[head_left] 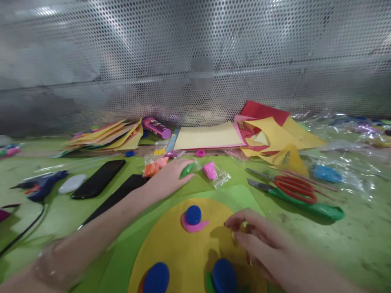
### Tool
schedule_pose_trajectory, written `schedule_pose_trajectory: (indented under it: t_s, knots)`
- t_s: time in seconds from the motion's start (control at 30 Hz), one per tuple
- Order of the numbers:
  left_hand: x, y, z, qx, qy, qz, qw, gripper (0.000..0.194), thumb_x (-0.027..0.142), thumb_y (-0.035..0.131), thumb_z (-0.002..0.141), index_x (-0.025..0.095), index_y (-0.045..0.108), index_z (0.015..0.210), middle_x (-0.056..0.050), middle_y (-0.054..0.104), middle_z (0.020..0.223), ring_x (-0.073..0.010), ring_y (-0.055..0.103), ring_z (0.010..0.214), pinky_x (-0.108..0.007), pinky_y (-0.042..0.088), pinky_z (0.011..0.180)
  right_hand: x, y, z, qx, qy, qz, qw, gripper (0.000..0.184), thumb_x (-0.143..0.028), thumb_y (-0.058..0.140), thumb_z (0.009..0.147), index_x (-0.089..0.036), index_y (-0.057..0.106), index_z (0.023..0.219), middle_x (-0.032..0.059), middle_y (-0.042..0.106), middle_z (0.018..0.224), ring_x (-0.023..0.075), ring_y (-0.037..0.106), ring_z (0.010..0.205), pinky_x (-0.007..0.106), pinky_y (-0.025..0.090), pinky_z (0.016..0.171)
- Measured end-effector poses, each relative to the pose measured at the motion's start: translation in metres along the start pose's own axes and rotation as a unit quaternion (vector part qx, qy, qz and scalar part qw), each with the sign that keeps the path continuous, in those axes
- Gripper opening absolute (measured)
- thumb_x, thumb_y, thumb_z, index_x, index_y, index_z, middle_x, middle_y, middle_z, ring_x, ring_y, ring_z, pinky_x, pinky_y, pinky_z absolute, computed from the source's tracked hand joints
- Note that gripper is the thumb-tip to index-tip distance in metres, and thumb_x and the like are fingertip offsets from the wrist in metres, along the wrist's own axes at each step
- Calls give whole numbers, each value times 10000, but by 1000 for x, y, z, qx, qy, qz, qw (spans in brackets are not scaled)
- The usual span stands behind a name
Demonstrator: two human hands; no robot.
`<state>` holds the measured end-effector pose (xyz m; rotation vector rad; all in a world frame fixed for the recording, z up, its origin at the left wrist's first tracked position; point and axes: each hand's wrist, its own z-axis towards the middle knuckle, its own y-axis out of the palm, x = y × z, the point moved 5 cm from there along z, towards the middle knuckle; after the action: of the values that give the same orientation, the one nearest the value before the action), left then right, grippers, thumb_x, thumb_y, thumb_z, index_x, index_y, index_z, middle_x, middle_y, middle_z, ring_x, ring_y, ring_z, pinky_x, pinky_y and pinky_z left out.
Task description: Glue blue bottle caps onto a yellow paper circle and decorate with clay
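Observation:
My left hand [171, 173] reaches past the yellow disc, with a small packet of green modelling clay [187, 169] between its thumb and fingers. Close beside it lie packets of orange clay [155, 167] and pink clay [209, 170]. Over the right side of the yellow paper disc [180, 244] hovers my right hand [259, 240], fingers loosely bent and apart, apparently holding nothing. The disc rests on a green sheet [241, 195]. It carries several round blue pieces [193, 215]; the top one sits on a flattened pink clay piece [191, 226].
Red-handled scissors [295, 189] and a green cutter [305, 205] lie at right, near a blue packet [328, 173]. Left are a glue gun [42, 185], a white oval object [72, 184] and a black phone [99, 179]. Coloured paper [207, 136] and a purple tube [156, 127] line the perforated metal wall.

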<state>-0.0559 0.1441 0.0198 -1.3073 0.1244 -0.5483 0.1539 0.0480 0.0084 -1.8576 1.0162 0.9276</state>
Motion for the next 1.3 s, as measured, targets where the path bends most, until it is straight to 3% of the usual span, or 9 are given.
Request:
schedule_pose_trajectory:
  t_s: [0.1, 0.2, 0.37, 0.53, 0.67, 0.8, 0.93, 1.07, 1.3]
  knots:
    - [-6, 11, 2, 23, -9, 0, 1000, 489, 431, 409, 879, 154, 429, 1282, -124, 492, 1322, -264, 437, 1236, -462, 346, 1029, 3, -1, 7, -40, 56, 7, 998, 219, -438, 493, 816, -283, 568, 952, -61, 403, 515, 74, 265, 372, 221, 146, 371]
    - [-8, 20, 4, 19, -30, 3, 999, 572, 432, 404, 882, 97, 330, 1341, -178, 447, 1348, -277, 429, 1240, -452, 367, 1013, 6, -3, 16, -73, 81, -47, 993, 200, -403, 443, 854, -274, 556, 957, -71, 387, 475, 66, 256, 358, 189, 152, 336]
    - [1, 26, 20, 29, -22, 6, 999, 530, 351, 455, 881, 46, 372, 1307, -203, 490, 1295, -304, 446, 1216, -471, 365, 1004, -2, -2, 23, -136, -34, -145, 979, 162, -311, 441, 863, -241, 585, 881, -23, 528, 661, 77, 415, 468, 170, 304, 374]
    - [29, 4, 6, 95, 3, -92, 991, 400, 276, 392, 920, 94, 418, 1275, -136, 516, 1296, -220, 470, 1209, -399, 367, 1027, -11, -15, 30, -59, -119, -148, 980, 231, -408, 413, 886, -241, 563, 942, -23, 508, 648, 99, 409, 466, 200, 361, 389]
    - [54, 1, -13, 34, 4, -260, 965, 467, 264, 432, 909, 218, 308, 1357, -44, 627, 1178, -179, 613, 1032, -347, 476, 921, -13, -25, 34, 15, -192, -158, 968, 249, -419, 451, 886, -247, 518, 1054, -23, 516, 678, 100, 407, 443, 220, 358, 378]
    - [72, 11, -20, -33, 15, -377, 926, 613, 229, 466, 895, 274, 145, 1415, -46, 607, 1208, -213, 596, 1063, -354, 513, 859, -21, -29, 29, 78, -343, -168, 921, 183, -333, 504, 885, -274, 534, 1056, 1, 559, 837, 128, 546, 638, 242, 485, 561]
    - [77, 19, -21, -75, 13, -434, 898, 633, 204, 437, 902, 298, 89, 1422, -71, 595, 1213, -220, 623, 994, -381, 496, 858, -26, -29, 20, 123, -460, -221, 851, 253, -164, 470, 896, -290, 504, 1113, 26, 493, 1045, 120, 566, 832, 240, 502, 731]
    - [82, 19, -22, -113, 37, -422, 899, 646, 180, 431, 895, 281, 66, 1419, -74, 574, 1196, -201, 610, 980, -366, 464, 883, -25, -25, 15, 115, -504, -292, 805, 313, -75, 405, 883, -265, 524, 1100, 64, 421, 1116, 163, 506, 1041, 255, 494, 776]
    - [88, 19, -23, -127, 62, -398, 907, 730, 227, 508, 863, 290, 36, 1416, -87, 557, 1153, -234, 566, 1025, -408, 437, 889, -24, -19, 6, 104, -537, -320, 774, 332, -47, 385, 853, -244, 556, 1058, 90, 380, 1172, 180, 504, 1003, 256, 511, 664]
